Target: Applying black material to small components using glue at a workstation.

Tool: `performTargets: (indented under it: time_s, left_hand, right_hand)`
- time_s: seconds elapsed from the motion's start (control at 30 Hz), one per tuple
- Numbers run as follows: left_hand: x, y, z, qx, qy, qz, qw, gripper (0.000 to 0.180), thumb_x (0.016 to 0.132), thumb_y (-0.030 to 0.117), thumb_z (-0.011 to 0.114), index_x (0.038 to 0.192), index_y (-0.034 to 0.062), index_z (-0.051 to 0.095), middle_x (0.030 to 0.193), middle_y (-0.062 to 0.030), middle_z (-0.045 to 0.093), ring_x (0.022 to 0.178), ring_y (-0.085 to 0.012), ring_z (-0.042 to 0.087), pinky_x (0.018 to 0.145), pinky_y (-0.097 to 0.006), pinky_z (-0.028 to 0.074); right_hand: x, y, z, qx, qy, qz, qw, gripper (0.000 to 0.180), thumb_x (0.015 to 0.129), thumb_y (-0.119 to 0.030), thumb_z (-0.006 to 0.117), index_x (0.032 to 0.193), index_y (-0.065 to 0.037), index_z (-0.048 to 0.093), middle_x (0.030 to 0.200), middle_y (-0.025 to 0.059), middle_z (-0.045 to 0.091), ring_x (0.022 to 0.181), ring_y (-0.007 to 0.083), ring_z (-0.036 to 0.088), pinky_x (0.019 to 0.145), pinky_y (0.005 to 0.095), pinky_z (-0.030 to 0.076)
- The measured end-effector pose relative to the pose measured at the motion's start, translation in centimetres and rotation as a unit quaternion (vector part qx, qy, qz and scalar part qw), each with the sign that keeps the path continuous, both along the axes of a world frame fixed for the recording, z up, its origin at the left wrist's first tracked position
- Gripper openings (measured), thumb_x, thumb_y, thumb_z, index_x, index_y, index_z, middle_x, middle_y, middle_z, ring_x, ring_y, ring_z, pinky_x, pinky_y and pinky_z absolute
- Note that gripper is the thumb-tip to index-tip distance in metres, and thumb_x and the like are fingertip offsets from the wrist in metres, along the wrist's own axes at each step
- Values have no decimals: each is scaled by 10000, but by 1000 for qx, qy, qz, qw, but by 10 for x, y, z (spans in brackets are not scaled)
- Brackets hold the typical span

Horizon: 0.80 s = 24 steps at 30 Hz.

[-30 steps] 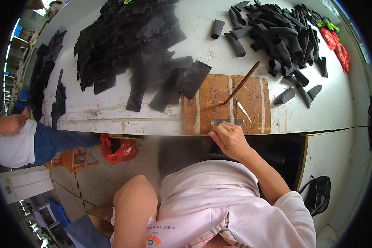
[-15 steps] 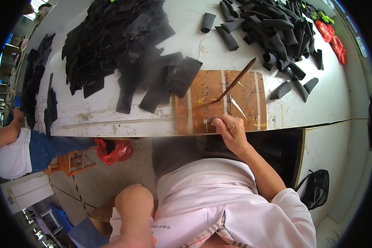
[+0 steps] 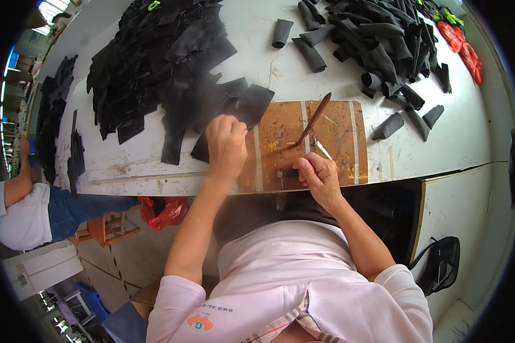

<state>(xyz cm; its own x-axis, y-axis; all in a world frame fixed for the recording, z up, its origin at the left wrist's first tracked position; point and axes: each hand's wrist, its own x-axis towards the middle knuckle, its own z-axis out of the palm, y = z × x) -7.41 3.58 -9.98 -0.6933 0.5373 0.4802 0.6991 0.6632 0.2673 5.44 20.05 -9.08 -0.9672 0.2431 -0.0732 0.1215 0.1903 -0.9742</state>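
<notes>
My left hand (image 3: 228,146) reaches over the near edge of a heap of flat black fabric pieces (image 3: 149,68). Its fingers are bent and closed at a black fabric piece (image 3: 200,150); the fingertips are partly hidden. Close to the table's front edge, my right hand (image 3: 320,176) is closed with the thumb against the fingers. Something small and dark shows at its fingertips, too little to name. Both hands are beside a worn brown board (image 3: 349,137) with pale tape strips. A slim brown stick (image 3: 315,118) rises at a slant from the board, beyond my right hand.
Black fabric tubes (image 3: 383,46) are heaped at the back right, with a few loose ones nearer. Red plastic bags (image 3: 469,60) lie at the far right edge. Another person (image 3: 23,208) works at the left, near a wooden stool (image 3: 106,227). A black bag (image 3: 440,263) hangs at right.
My left hand has come up from beside my body to the black fabric pieces. My right hand has stayed near the board's front edge. The stick's upper end has shifted left and lower.
</notes>
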Motion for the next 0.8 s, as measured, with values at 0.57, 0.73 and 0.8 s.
performTargets:
  time_s: [0.57, 0.73, 0.8]
  left_hand:
    - [81, -9, 84, 356, -753, -107, 543, 84, 804, 99, 562, 806, 14, 568, 711, 17, 552, 630, -39, 484, 567, -165, 373]
    - [99, -6, 75, 382, -736, -73, 554, 109, 828, 128, 554, 796, 24, 556, 701, 31, 529, 623, -21, 457, 559, -152, 356]
    - [101, -2, 77, 404, -720, -60, 560, 167, 851, 174, 520, 809, 17, 558, 714, 12, 542, 634, -48, 485, 582, -176, 384]
  right_hand:
    - [1, 5, 83, -118, -48, 191, 973, 211, 698, -158, 717, 807, -28, 592, 714, 13, 605, 706, 93, 574, 643, 224, 460]
    - [16, 10, 72, -210, -135, 146, 957, 143, 737, -107, 685, 704, -10, 584, 617, -30, 533, 589, 21, 452, 531, 183, 383]
    - [19, 7, 71, -157, -103, 149, 971, 167, 758, -140, 667, 711, -5, 580, 614, -27, 534, 587, 26, 440, 532, 187, 380]
